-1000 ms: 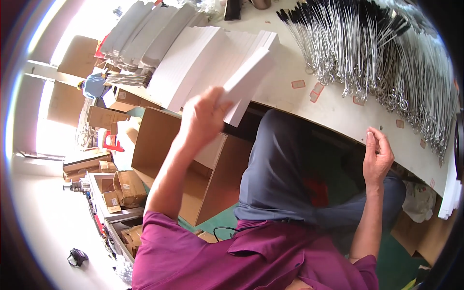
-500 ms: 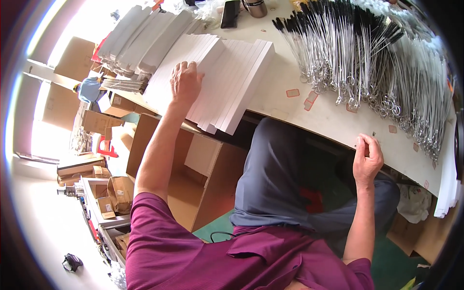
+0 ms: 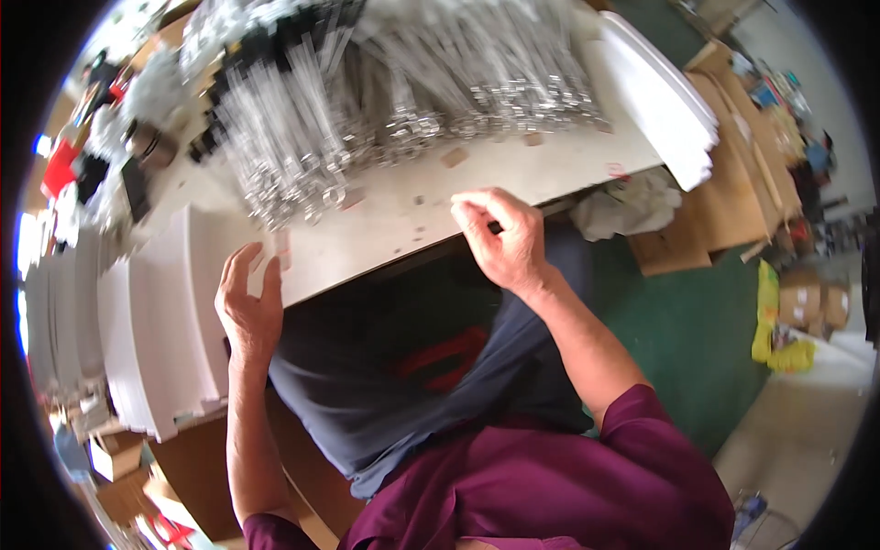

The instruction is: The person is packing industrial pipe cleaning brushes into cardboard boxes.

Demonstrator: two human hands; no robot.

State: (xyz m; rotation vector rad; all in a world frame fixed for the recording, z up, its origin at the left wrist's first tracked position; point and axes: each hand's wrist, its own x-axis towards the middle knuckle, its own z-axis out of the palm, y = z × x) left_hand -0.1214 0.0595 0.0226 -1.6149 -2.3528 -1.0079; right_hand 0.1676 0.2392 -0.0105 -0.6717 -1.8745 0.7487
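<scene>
My left hand (image 3: 249, 307) hovers at the front edge of the worktable (image 3: 367, 243), beside the stack of long white boxes (image 3: 160, 321). Its thumb stands apart from the bent fingers, and nothing shows between them. Over the table edge further right, my right hand (image 3: 509, 243) is curled, thumb and fingertips drawn together. Anything in that pinch is too small to make out. Beyond both hands lie heaps of thin wire brushes with ring ends (image 3: 293, 156), blurred; dark bristles show at the left heap. More ringed wire pieces (image 3: 522, 82) spread to the right.
Long white strips or boxes (image 3: 665, 101) lie at the table's right end. A dark phone (image 3: 135, 191) and a metal cup (image 3: 149, 144) stand at the back left. Cardboard (image 3: 733, 165) and a crumpled white bag (image 3: 628, 203) are right of the table. Below the left stack is an open carton (image 3: 197, 467).
The view has swung to the right. My left hand has left the top of the white boxes and come to the table edge beside them. My right hand stays pinched, now over the table edge.
</scene>
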